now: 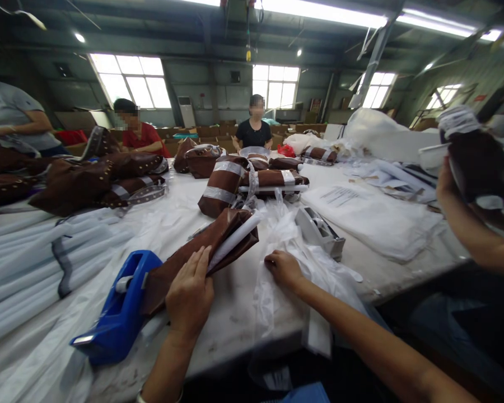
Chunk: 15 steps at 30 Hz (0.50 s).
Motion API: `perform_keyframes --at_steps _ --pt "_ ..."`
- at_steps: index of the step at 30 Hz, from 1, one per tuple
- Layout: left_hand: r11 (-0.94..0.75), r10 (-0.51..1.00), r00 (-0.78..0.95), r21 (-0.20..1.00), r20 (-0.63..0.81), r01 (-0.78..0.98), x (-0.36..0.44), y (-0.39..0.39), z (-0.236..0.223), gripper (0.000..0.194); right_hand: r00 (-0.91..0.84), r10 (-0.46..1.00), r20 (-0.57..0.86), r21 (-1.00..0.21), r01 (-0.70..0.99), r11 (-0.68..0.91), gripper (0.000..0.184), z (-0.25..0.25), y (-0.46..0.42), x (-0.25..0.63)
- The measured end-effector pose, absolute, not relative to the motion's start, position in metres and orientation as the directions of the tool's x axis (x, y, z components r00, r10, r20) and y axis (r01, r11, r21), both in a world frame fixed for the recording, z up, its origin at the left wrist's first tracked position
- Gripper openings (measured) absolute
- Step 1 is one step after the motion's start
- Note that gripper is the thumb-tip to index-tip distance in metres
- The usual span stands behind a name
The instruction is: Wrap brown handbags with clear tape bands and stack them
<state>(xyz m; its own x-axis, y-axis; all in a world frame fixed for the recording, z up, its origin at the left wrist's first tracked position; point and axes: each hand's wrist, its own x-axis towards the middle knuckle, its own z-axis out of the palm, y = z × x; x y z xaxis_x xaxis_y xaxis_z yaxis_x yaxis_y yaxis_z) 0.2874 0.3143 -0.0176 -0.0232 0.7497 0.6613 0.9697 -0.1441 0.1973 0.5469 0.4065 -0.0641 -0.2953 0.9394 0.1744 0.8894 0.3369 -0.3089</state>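
Lying flattened on the near left part of the white-covered table point(235, 316), a folded brown leather-look bag point(205, 235) sits just beside a blue tape dispenser point(116, 322), its near end hidden partly behind it. Its long axis runs slantwise, from the near left by the dispenser to the far right, where the folded sides gape and a white padding roll point(237, 235) pokes out along the same line. The gaping end points far right, toward a tape-banded brown bag point(221, 182).

It looks light and supple, likely to sag or spread if lifted by one end; the roll probably lends some stiffness lengthwise but could slide out of the open folds. The smooth skin may be a little slippery and could crease or scuff rather than break. A broad hold around the middle, taking both folds and the roll together, would seem surest.

The left hand point(190, 296) lays nearly straight, close-set fingers over the bag's near side; whether the thumb clamps it from below cannot be told. The right hand point(284, 270), fingers curled, is at the left edge of transparent plastic film point(325, 274), near a grey tape dispenser point(319, 230); whether it pinches any is unclear.
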Motion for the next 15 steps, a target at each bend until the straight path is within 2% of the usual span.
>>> perform_keyframes --at_steps 5,8,12,15 --pt "-0.138 0.755 -0.028 0.2 0.655 0.97 0.287 0.314 -0.016 0.064 -0.236 0.948 0.214 -0.322 0.899 0.296 0.027 -0.054 0.404 0.546" --pt "-0.14 0.755 -0.025 0.198 0.655 0.97 0.287 0.315 -0.017 0.064 -0.221 0.957 0.19 -0.318 0.908 0.273 0.027 -0.06 0.407 0.545" --pt "-0.143 0.757 -0.025 0.202 0.653 0.969 0.286 0.315 -0.018 0.064 -0.233 0.958 0.165 -0.308 0.911 0.274 0.013 -0.069 0.414 0.545" --pt "-0.14 0.758 -0.035 0.214 0.651 0.967 0.286 0.314 -0.016 0.064 -0.226 0.955 0.192 -0.309 0.91 0.277 0.02 -0.063 0.413 0.549"
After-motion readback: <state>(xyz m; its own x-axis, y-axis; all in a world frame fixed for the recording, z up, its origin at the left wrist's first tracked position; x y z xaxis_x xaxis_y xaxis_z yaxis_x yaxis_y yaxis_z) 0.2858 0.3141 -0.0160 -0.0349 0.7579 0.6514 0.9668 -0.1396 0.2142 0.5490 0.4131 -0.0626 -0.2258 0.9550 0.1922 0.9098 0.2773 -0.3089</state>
